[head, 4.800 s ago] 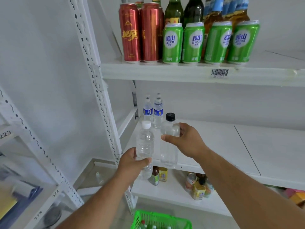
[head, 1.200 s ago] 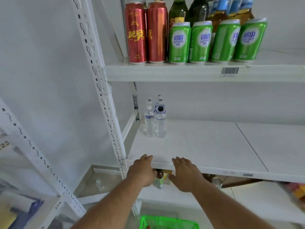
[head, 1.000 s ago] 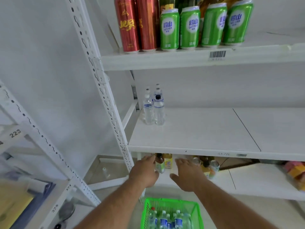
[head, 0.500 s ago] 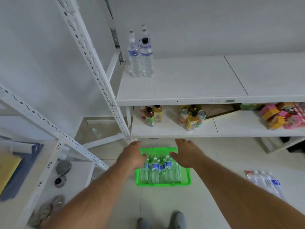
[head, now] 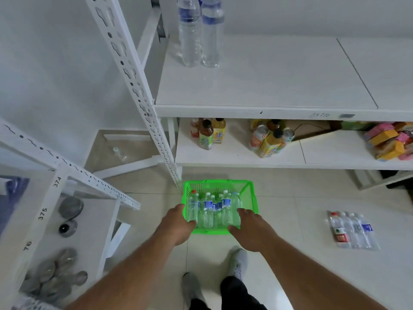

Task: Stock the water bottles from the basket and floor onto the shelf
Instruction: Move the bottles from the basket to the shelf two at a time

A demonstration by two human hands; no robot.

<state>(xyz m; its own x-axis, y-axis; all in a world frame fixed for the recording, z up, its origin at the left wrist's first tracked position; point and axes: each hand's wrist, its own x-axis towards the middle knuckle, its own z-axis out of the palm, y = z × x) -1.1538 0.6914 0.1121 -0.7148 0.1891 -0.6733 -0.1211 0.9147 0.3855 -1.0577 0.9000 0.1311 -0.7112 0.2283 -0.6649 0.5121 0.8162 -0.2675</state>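
Observation:
A green basket [head: 218, 182] stands on the floor tiles below the shelf and holds several clear water bottles [head: 209, 211] standing upright. My left hand [head: 177, 223] is over the basket's near left corner, fingers by the leftmost bottle. At the near right corner is my right hand [head: 252, 229], fingers spread. Neither hand holds anything. Several water bottles [head: 201, 32] stand at the back left of the white shelf [head: 268, 81]. A wrapped pack of bottles [head: 350, 231] lies on the floor to the right.
A perforated white post [head: 134, 86] rises left of the shelf. The lower shelf carries juice bottles [head: 207, 133], cans [head: 268, 137] and colourful packets [head: 388, 142]. A second rack with round tins [head: 71, 206] stands at left. My shoes [head: 237, 262] are just behind the basket.
Both hands set two bottles on the shelf, came away holding nothing and dropped down to the basket. The view tilted from the upper shelves to the floor.

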